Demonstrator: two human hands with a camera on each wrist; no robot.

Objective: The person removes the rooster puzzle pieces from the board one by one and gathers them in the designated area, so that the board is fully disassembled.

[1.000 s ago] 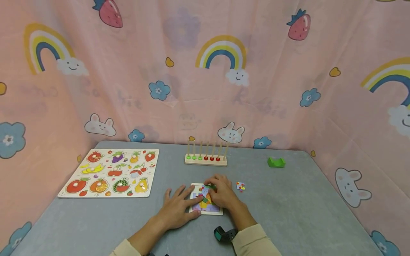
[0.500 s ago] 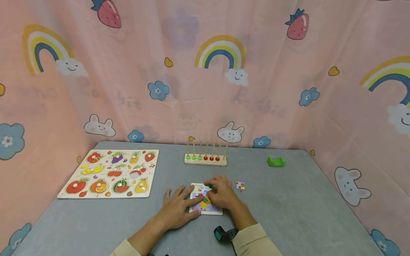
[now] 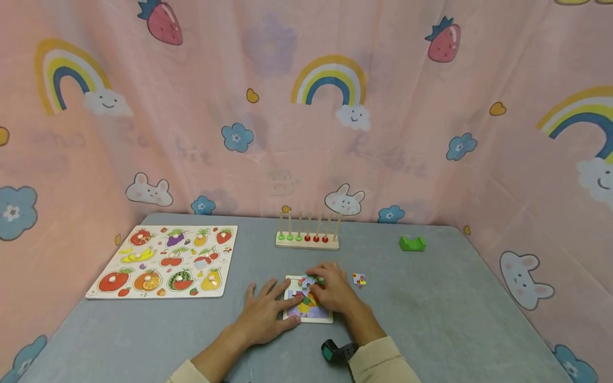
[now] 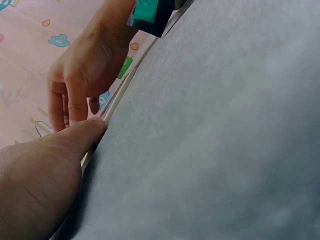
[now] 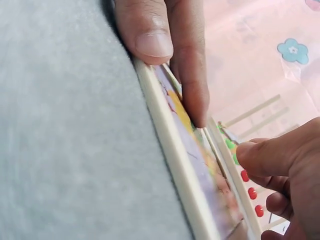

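Observation:
A small jigsaw puzzle in a pale wooden tray [image 3: 308, 320] lies on the table in front of the person. The left hand [image 3: 262, 315] is spread over its left side, thumb on the near rim and index finger on the picture. At the tray's upper part, the right hand [image 3: 333, 288] pinches a pale puzzle piece [image 3: 307, 282] between thumb and fingers. The right wrist view shows that piece [image 5: 229, 134] tilted up, apart from the picture. Another puzzle piece [image 3: 359, 280] lies loose right of the tray. The right hand covers part of the picture.
A fruit peg board [image 3: 163, 260] lies at the left. Behind the tray stands a wooden peg rack [image 3: 307, 242] with green and red beads. A green block [image 3: 413, 243] sits at the back right. A patterned pink curtain [image 3: 412, 149] hangs behind the grey table [image 3: 431, 319].
The pale piece has come into view under the right fingers and turned slightly there. The left hand stays in place, as does the loose piece.

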